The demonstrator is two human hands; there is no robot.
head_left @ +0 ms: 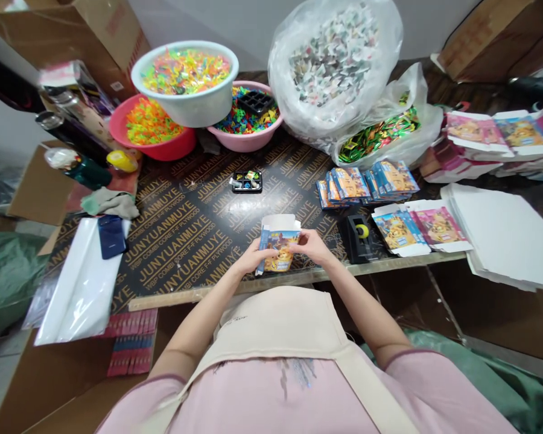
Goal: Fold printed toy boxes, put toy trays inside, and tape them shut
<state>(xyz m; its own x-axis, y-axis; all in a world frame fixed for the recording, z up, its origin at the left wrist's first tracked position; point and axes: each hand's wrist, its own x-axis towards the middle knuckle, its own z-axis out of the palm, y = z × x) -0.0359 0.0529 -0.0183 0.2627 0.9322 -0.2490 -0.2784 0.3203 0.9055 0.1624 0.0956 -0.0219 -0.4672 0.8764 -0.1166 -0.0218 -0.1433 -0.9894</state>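
Note:
A small blue printed carton [279, 248] with white flaps open at its top is held above the table's front edge. My left hand [252, 258] grips its left side, fingers closed round it. On the right side, my right hand [313, 246] pinches the carton's edge and front panel. Farther back on the table lies a small black compartment tray [247, 182] with bright little pieces in it. To the right of my hands stands a black tape dispenser [358, 240] with a yellow core.
Behind are a white basin [184, 84], a red basin [151, 129], a pink basin [247, 134] and a clear bag [335, 66] of packets. Right are stacked blue boxes [348, 185], flat cartons [419, 229] and white sheets [507, 235]. A phone [112, 237] lies left.

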